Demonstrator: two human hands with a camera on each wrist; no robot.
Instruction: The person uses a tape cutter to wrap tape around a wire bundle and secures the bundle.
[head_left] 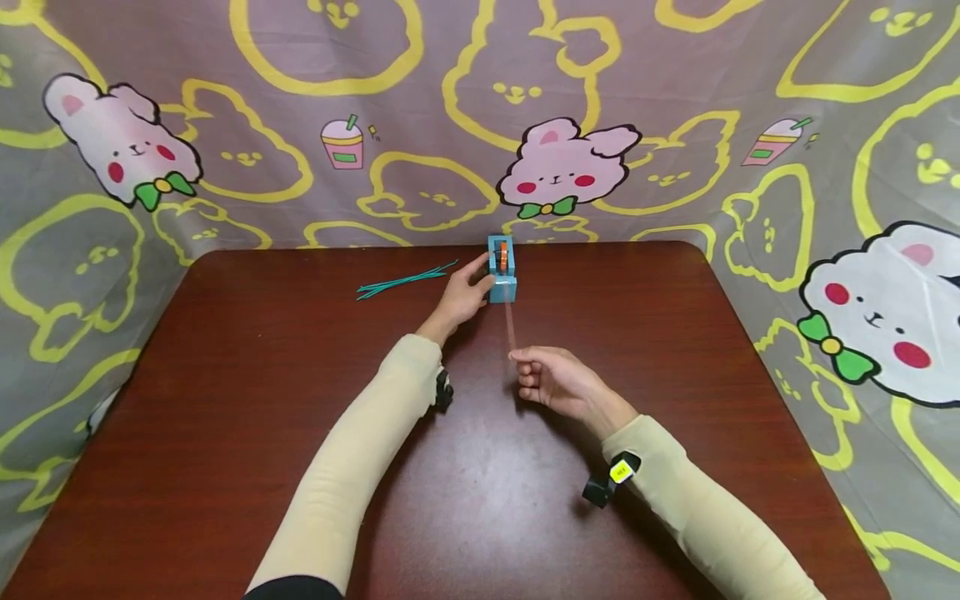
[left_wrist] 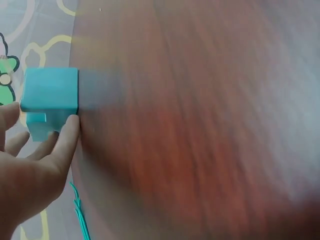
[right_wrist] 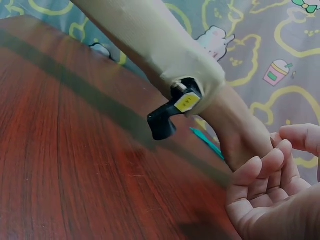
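Observation:
A blue tape dispenser point(head_left: 502, 289) with an orange core point(head_left: 504, 256) stands at the table's far edge. The left hand point(head_left: 461, 293) holds it from the left side; in the left wrist view, spread fingertips point(left_wrist: 73, 121) meet the edges of its teal body point(left_wrist: 51, 89). From the dispenser's front, a strip of clear tape point(head_left: 511, 327) runs towards the person. Its free end is pinched between thumb and forefinger of the right hand point(head_left: 561, 381). In the right wrist view, the other fingers point(right_wrist: 243, 172) of that hand curl towards the palm, and the tape barely shows.
Several thin teal sticks point(head_left: 405, 282) lie in a loose bundle left of the dispenser. A dark red-brown table point(head_left: 247, 400) spreads below both arms. Behind it hangs a rabbit-patterned curtain point(head_left: 435, 100), close to the dispenser. Each wrist carries a black camera mount point(head_left: 597, 492).

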